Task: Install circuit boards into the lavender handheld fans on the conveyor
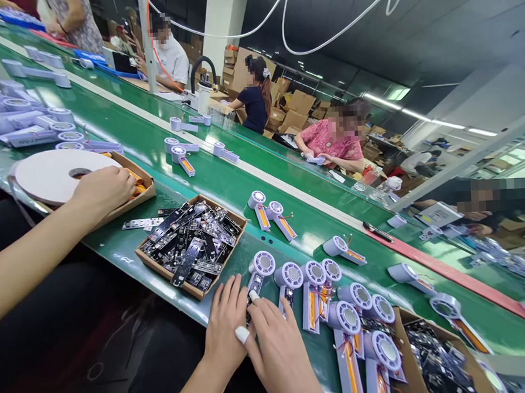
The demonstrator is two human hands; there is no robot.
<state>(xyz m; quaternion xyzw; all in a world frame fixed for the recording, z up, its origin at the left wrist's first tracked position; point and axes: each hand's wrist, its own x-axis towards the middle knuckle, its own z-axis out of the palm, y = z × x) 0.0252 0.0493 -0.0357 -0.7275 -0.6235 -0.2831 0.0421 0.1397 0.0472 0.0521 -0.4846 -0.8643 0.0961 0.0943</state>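
A pale purple handheld fan [264, 263] lies at the bench edge, its open handle fitted with a dark circuit board. My left hand [227, 321] steadies the handle from the left, fingers close together. From the right, my right hand [276, 336] presses at the handle, white covers on its thumb and index finger. Both palms hide the handle's lower end. Just right of it lies another fan [292, 275] with a dark board. Further right, several fans [346, 318] show orange strips in their handles. A cardboard box of circuit boards [191, 247] stands beyond my left hand.
A co-worker's arm [49, 254] reaches in from the left over a white reel [63, 174] and a box of orange parts [141, 194]. Fans [184, 159] lie along the green belt [218, 190]. Another box of boards [442, 357] stands at right. People sit opposite.
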